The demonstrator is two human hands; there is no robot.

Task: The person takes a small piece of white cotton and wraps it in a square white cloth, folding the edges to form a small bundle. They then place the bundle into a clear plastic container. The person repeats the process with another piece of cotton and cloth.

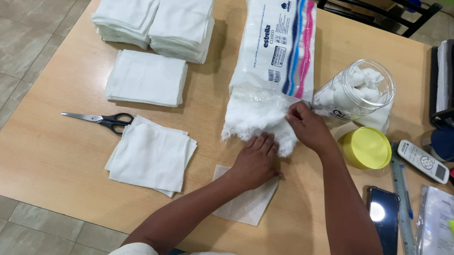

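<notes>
A long plastic pack of white cotton wool (280, 46) lies on the wooden table (50, 147), its near end torn with fluffy cotton (249, 121) spilling out. My right hand (307, 129) pinches the cotton at the pack's mouth. My left hand (255, 161) rests palm down, fingers closed on the cotton's near edge, over a single white gauze square (245, 203) lying in front of me.
Gauze squares sit in piles: two tall stacks (155, 13) at the back, one (146, 78) in the middle, one (150, 157) near. Black-handled scissors (102, 119) lie left. A clear jar of cotton balls (360, 91), yellow lid (366, 148), remote (423, 161), phone (383, 221) and papers crowd the right.
</notes>
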